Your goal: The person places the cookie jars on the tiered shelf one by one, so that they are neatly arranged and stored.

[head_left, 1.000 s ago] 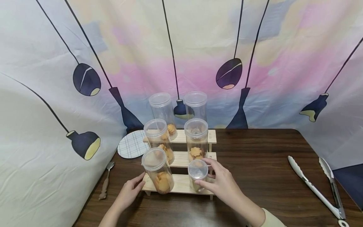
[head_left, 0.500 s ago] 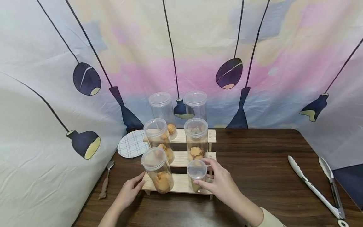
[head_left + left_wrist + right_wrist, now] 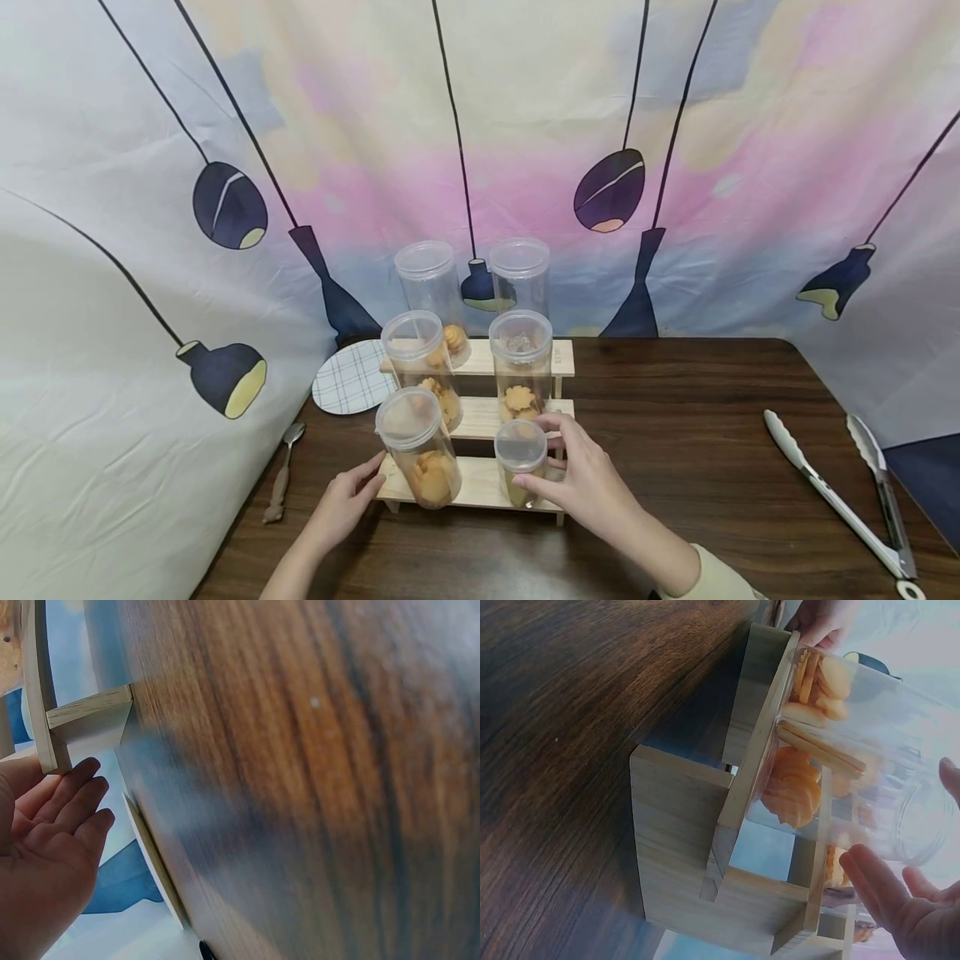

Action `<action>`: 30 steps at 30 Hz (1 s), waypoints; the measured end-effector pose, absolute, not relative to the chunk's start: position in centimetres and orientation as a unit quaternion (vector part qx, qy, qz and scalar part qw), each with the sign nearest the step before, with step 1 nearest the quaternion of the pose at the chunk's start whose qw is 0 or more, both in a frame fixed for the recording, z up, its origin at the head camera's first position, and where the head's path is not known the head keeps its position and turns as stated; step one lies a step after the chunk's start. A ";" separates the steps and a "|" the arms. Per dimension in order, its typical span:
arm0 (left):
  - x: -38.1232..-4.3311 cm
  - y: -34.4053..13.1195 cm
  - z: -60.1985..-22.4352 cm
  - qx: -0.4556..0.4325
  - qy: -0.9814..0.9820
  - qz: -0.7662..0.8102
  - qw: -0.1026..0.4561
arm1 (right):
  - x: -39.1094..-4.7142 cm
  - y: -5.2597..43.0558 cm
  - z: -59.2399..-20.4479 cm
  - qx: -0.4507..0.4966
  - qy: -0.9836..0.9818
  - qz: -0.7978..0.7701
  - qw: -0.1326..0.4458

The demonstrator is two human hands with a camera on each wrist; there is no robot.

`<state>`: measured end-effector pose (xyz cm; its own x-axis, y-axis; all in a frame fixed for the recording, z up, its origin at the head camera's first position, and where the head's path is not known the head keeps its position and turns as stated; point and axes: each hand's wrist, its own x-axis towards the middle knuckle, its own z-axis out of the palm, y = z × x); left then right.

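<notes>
A three-step wooden display rack (image 3: 477, 483) bears clear lidded jars with cookies, two on each step. My right hand (image 3: 588, 479) holds the front right jar (image 3: 521, 450) near its lid, thumb in front and fingers on the right and behind. In the right wrist view that jar (image 3: 810, 780) stands on the lowest step with a swirled cookie (image 3: 791, 787) inside. My left hand (image 3: 341, 500) grips the left end of the lowest step, thumb on the board and fingers beneath it in the left wrist view. Close to it stands the front left jar (image 3: 420, 450).
Silver tongs (image 3: 832, 500) lie spread on the dark wooden table (image 3: 675, 400) at the right. A spoon (image 3: 281, 479) lies at the left, and a checked oval board (image 3: 352, 379) behind it. A printed cloth (image 3: 510, 108) hangs behind and at the sides.
The front right jar has shifted very slightly left in my right hand, and its lid looks less shiny. My left hand stays at the rack. The head view has tilted a little.
</notes>
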<state>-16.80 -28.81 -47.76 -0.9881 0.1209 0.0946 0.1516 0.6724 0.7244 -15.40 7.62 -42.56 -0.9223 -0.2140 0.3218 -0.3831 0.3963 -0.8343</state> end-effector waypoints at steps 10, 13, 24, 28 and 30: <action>-16.8 -28.5 -47.6 -0.082 -0.913 -0.399 0.015 | -15.1 9.8 -42.1 0.203 -0.843 0.487 0.107; -16.9 -28.6 -47.8 -0.083 -0.914 -0.396 0.015 | -15.2 10.9 -41.8 0.204 -0.850 0.472 0.118; -17.2 -28.6 -47.9 -0.071 -0.919 -0.389 0.009 | -16.1 16.6 -40.8 0.150 -0.905 0.363 0.162; -17.2 -28.8 -47.4 -0.060 -0.923 -0.380 0.011 | -16.9 19.2 -41.4 0.140 -0.921 0.326 0.163; -17.3 -29.0 -47.1 -0.059 -0.929 -0.365 0.026 | -17.2 20.4 -41.8 0.138 -0.927 0.302 0.175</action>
<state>-17.25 -29.00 -47.12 -0.9917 0.0911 0.0912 0.1288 0.7262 0.6753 -17.23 20.40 -41.82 -0.9004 -0.1504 0.4081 -0.3622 0.7789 -0.5120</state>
